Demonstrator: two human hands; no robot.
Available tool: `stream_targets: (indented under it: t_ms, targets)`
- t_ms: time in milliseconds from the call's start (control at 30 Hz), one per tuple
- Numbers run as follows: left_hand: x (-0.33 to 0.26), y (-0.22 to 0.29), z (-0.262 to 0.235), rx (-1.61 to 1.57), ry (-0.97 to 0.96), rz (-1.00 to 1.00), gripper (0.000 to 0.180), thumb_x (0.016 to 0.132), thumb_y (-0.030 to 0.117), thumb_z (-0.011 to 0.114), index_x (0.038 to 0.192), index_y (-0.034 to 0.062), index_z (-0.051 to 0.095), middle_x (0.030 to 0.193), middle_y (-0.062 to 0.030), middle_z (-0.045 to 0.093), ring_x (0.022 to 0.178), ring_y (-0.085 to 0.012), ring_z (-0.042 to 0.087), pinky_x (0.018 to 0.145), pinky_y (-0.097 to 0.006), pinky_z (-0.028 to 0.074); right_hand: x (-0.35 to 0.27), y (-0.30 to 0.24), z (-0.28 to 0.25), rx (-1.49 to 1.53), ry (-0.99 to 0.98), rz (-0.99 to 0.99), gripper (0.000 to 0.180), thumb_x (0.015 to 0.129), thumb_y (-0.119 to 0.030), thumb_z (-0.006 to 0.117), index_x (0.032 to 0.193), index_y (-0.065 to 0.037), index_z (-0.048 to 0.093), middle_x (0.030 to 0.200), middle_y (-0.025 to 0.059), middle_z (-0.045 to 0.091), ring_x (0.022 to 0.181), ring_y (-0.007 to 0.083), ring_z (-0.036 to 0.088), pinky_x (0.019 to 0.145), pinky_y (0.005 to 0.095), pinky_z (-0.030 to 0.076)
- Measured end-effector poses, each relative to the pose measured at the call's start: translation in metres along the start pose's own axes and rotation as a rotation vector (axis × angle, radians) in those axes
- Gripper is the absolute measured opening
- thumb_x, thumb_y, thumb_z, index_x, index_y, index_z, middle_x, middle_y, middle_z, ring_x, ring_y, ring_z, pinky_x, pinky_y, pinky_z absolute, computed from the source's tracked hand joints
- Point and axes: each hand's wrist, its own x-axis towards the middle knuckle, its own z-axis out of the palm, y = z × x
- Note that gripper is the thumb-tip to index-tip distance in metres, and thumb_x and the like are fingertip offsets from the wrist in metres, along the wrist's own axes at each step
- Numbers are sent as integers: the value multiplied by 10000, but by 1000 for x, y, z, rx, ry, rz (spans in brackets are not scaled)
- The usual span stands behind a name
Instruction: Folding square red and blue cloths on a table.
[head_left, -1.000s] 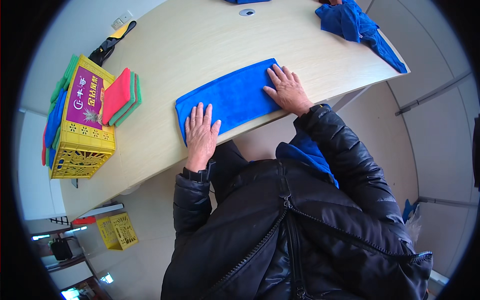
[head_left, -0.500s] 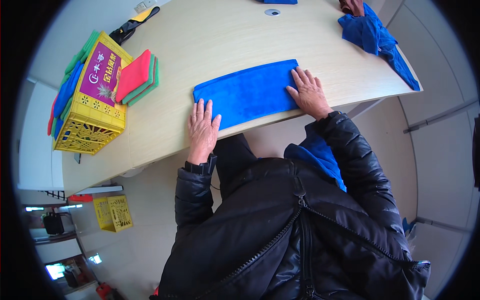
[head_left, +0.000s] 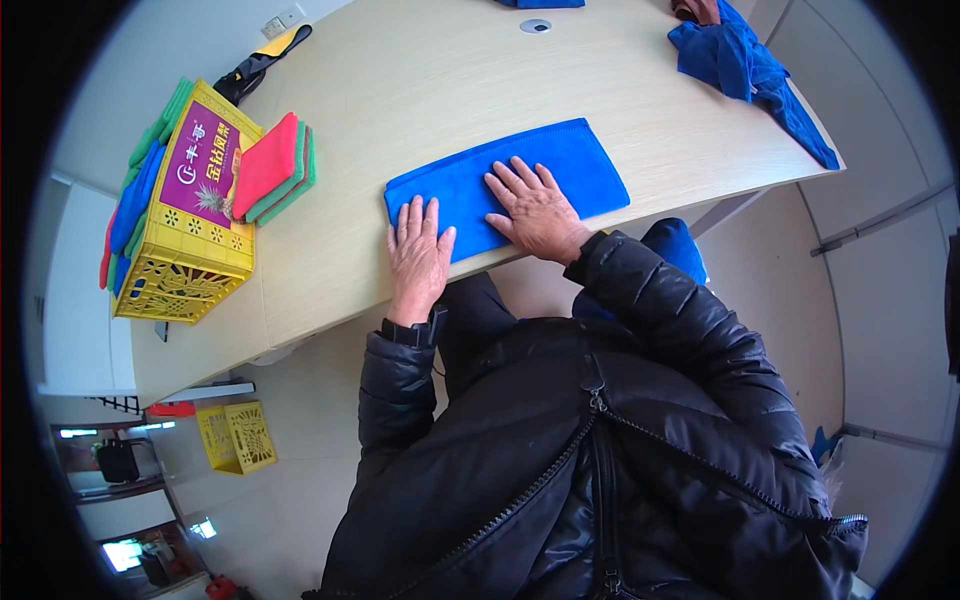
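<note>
A folded blue towel (head_left: 590,165) lies as a long flat strip along the near edge of the desk. My left hand (head_left: 418,258) rests open on the towel's left end, its fingers pointing away from me. Nearer the towel's middle, my right hand (head_left: 538,210) presses flat on the cloth with its fingers spread. Neither hand grips the fabric. Part of the towel is hidden under both palms. Another blue cloth (head_left: 672,250) hangs below the desk edge by my right forearm.
On the left of the desk (head_left: 420,90) stands a yellow plastic crate (head_left: 190,250) with folded cloths in and over it. Red and green folded cloths (head_left: 270,170) sit beside it. Crumpled blue cloth (head_left: 745,70) lies at the far right. Another yellow crate (head_left: 237,437) stands on the floor.
My right hand has slid left from the towel's right end to its middle. My left hand stays near the left end. The view has shifted slightly.
</note>
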Motion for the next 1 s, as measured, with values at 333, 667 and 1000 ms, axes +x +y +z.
stream_targets:
  t_ms: [333,667,1000]
  targets:
    - [27,-25,-23,-123,-71,-505,418,876,338,741,1084,-9,635,1190,-227,637,1089,-396,612,914,-481,496,17,22,-2,3,-85,95,668,1044,-511,407,1563,-95,347,1629,136,311,1517,357,249,1224,550,181]
    - [22,-66,-4,-1885,-265,-723,410,895,208,756,1216,4,605,1201,-161,679,1052,-283,682,897,-444,566,18,20,4,-50,-89,126,651,1046,-493,408,1565,-106,344,1636,127,296,1520,364,233,1224,560,170]
    - [11,-47,-63,-1901,-99,-681,430,942,243,678,1296,34,551,1224,-115,639,1080,-247,654,956,-438,547,17,-19,6,-16,-91,35,617,1045,-460,414,1547,-104,376,1622,131,316,1510,368,251,1217,568,183]
